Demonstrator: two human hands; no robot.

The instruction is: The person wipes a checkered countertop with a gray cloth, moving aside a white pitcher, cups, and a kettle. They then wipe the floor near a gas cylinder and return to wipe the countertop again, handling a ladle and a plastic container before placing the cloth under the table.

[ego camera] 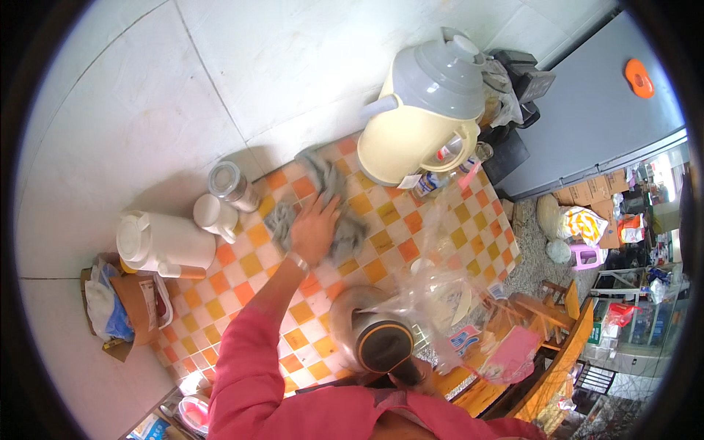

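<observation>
My left hand (314, 230) presses on a bunched grey cloth (351, 234), fingers bent over it, on the orange, yellow and white checked tabletop (250, 265). Part of the cloth trails up towards the wall. At the table's near edge, my right hand (422, 376) holds the black handle of an electric kettle (352, 308) with a black lid; most of that hand is hidden. A clear plastic bag (434, 286) lies against the kettle's right side. Left of the cloth stand a lidded clear jar (235, 187) and a white mug (215, 215).
A large cream thermos jug (418, 126) stands by the wall, near glass bottles (432, 184). To the left are a white jug (165, 242) and a cardboard box (137, 313) holding bags. A grey refrigerator (583, 104) rises at right. Wooden furniture (542, 379) sits at lower right.
</observation>
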